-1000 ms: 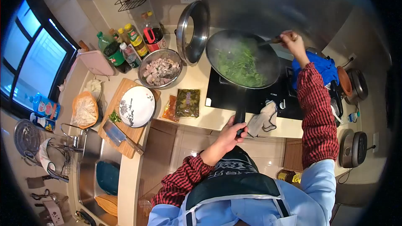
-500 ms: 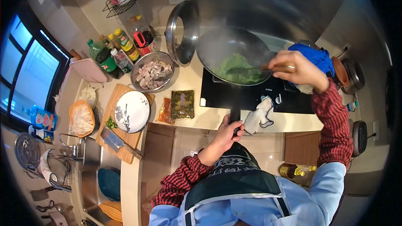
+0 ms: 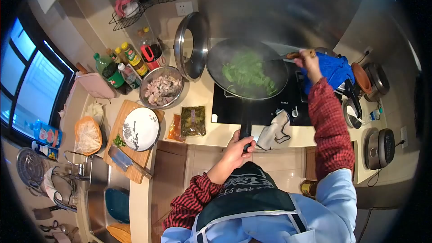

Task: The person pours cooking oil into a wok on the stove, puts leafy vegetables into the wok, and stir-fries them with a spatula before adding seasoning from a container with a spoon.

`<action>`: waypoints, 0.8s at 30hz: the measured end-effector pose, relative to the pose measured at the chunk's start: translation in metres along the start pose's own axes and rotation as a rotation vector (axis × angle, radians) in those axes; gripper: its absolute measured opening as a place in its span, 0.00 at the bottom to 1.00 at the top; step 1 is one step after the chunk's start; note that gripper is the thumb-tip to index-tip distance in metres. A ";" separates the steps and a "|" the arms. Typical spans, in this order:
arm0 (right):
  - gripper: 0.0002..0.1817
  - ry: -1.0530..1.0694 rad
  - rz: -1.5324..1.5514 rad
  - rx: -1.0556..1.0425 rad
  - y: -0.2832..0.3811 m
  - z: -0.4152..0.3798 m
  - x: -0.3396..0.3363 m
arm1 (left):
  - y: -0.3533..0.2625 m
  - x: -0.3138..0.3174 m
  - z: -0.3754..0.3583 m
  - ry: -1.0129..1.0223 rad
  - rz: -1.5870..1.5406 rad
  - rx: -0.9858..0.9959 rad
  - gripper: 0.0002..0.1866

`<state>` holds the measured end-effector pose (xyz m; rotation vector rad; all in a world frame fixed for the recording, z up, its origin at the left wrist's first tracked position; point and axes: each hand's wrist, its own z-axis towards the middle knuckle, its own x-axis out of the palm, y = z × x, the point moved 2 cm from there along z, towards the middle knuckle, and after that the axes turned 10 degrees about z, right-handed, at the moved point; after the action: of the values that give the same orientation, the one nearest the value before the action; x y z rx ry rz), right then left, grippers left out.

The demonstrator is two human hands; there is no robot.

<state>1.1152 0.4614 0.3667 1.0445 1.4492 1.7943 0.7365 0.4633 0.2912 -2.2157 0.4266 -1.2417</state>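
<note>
A dark wok (image 3: 218,69) sits on the black cooktop (image 3: 265,111), with steam over the chopped green vegetables (image 3: 247,72) in it. My left hand (image 3: 238,147) is wrapped round the wok's black handle. On the far right side of the wok, my right hand (image 3: 308,61) grips the wooden handle of a spatula (image 3: 290,56). The spatula reaches in over the wok's right rim; steam blurs its blade. A grey and white cloth (image 3: 275,130) lies at the cooktop's front edge, right of my left hand.
Left of the wok stand an upright lid (image 3: 201,47), a bowl of raw meat pieces (image 3: 163,89) and several bottles (image 3: 132,58). A white plate (image 3: 142,128) and a cleaver (image 3: 121,158) rest on the cutting board (image 3: 127,109). A blue cloth (image 3: 333,72) lies to the right.
My right hand has moved up and back with the spatula, from low over the wok to beyond its right rim. The greens are spread wider, and the view has shifted slightly.
</note>
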 end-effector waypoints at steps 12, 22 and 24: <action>0.11 1.214 -0.880 -0.601 0.142 -0.173 0.072 | -0.003 0.002 0.004 0.022 -0.016 0.020 0.09; 0.10 0.946 -0.977 -0.810 0.083 -0.173 0.078 | 0.005 0.003 0.002 -0.001 0.000 0.026 0.10; 0.12 0.989 -1.017 -0.801 0.054 -0.155 0.087 | 0.004 0.003 0.001 0.006 0.009 0.032 0.10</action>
<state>0.9391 0.4444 0.4221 -0.9648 1.1174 1.7518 0.7391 0.4586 0.2899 -2.1815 0.4155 -1.2420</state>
